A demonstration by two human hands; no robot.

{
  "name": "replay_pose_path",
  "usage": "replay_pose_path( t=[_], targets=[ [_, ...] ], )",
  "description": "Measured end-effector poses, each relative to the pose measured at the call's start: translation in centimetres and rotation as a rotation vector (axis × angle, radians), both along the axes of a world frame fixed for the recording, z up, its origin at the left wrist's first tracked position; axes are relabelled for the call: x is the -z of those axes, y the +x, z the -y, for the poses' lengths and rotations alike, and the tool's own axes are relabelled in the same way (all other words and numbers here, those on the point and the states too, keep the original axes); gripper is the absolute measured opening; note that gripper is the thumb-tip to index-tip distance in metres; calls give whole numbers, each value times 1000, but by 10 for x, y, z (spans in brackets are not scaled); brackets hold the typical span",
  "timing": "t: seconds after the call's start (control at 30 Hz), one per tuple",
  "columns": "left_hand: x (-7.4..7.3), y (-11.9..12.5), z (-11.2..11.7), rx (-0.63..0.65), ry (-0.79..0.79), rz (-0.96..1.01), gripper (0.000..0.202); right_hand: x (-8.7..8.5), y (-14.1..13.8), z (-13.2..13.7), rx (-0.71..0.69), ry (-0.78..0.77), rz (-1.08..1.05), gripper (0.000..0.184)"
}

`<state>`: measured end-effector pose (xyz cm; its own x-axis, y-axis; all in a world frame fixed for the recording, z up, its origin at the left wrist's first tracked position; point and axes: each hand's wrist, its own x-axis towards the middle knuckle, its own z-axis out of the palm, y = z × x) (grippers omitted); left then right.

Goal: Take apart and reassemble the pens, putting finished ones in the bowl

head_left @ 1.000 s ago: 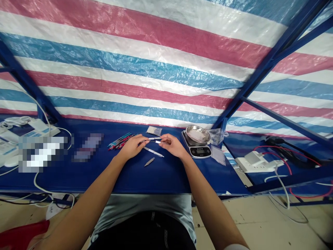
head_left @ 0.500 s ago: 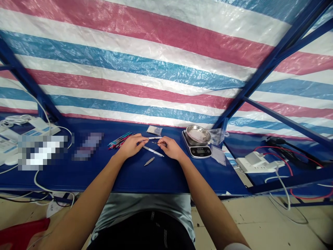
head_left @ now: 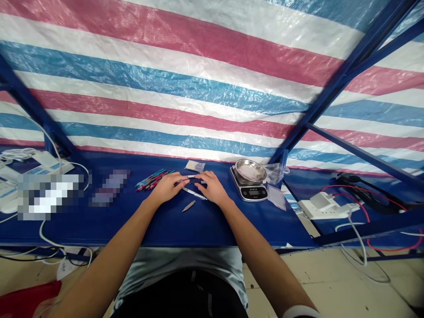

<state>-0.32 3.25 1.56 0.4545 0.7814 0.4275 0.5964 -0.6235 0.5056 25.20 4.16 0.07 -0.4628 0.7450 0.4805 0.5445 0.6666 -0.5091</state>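
L hand half-curled, fingertips pinching thin white pen above blue table; R hand curled just beside, hold unclear. 2nd white pen and grey pen part lying below hands; coloured pens bunched to L, not in hand.

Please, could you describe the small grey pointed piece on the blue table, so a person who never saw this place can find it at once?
Under the striped tarpaulin, look at the middle of the blue table, where the left hand and right hand nearly meet. Just below them lies the small grey pointed piece, slanted and touching nothing. It is much shorter than the white pen above it.
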Motion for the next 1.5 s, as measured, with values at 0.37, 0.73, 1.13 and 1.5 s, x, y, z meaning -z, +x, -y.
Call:
replay_pose_path(
  t=[0.37, 0.73, 1.13, 1.5],
  targets=[
    [-8, 5, 8, 147, -99, 39, 47, -11, -9, 10, -163, -145, -294, 19],
    [-4, 7, 6, 81, -82, 48, 44, -23, 7, 10, -29, -52, -186, 21],
    [-12, -4, 8, -88, -58, 132, 49, -38, 185, -32, 1028, 363, -377, 37],
    [-7, -5, 4, -88, -51, 116, 42, -66, 102, -19, 781, 333, -512, 41]
  ],
)
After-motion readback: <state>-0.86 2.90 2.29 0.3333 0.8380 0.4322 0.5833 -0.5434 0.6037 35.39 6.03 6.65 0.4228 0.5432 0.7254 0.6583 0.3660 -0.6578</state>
